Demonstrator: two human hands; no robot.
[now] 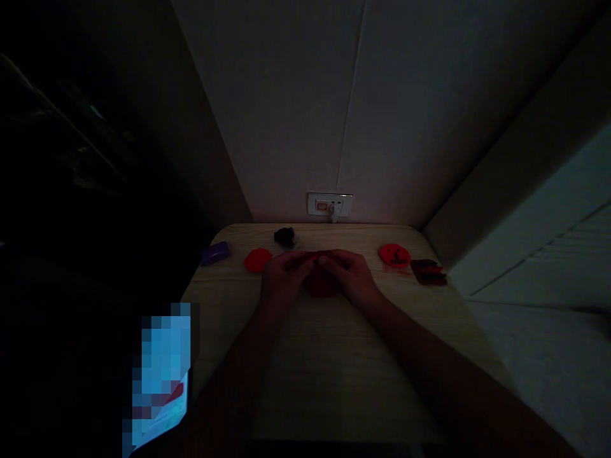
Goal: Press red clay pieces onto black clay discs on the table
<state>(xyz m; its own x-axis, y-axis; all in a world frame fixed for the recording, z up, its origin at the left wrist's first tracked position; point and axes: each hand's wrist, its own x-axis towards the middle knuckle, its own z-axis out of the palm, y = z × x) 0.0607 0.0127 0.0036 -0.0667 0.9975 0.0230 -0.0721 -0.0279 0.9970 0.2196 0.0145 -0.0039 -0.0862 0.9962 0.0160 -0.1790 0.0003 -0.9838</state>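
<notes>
In the dim light, my left hand (285, 273) and my right hand (352, 273) meet near the back of the table. Between them is a dark red rounded piece (323, 283), its rim pinched by fingers and thumbs of both. What it is made of is too dark to tell. Just left of my left hand lies a bright red flat disc (258, 260). Behind the hands sits a black lump (285, 236). Farther right is a red disc (395, 256) with dark marks on its face, beside a flat dark red piece (428, 272) with black strips.
A purple block (215, 253) lies at the left edge of the wooden table (329, 369). The wall behind carries a socket panel (329, 204) with a plug in it. A lit screen (162, 375), partly pixelated, is at lower left. A pale panel (539, 216) stands at right.
</notes>
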